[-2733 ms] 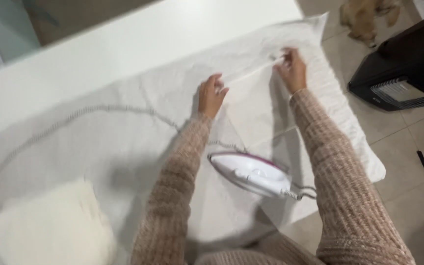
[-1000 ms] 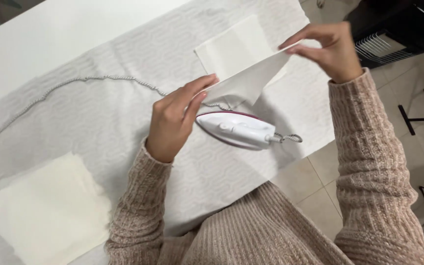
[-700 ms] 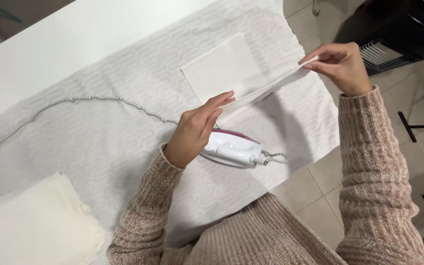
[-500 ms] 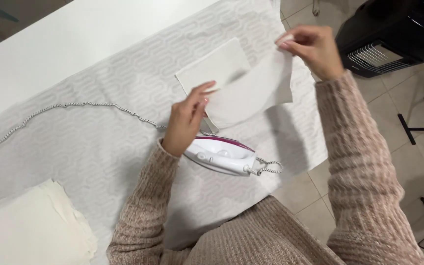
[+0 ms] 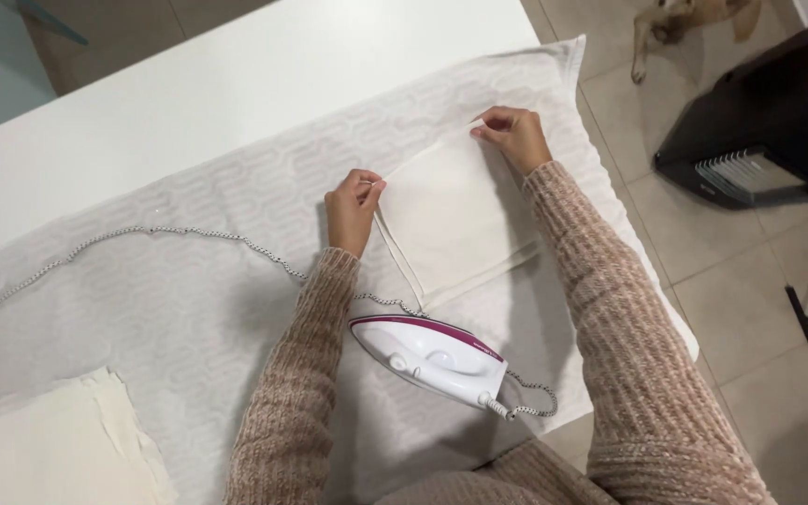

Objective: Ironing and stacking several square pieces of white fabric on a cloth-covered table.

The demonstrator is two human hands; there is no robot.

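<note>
Now left hand (image 5: 352, 209) and right hand (image 5: 514, 137) each pinching a corner of folded cream cloth (image 5: 455, 221), iron (image 5: 434, 357) nearby

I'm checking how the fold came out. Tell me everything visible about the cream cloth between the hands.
The cream cloth is a plain, matte fabric folded into a rough square, with layered edges showing along its near and left sides. It lies flat on the white textured towel. The left hand pinches its far left corner; the right hand pinches its far right corner.
</note>
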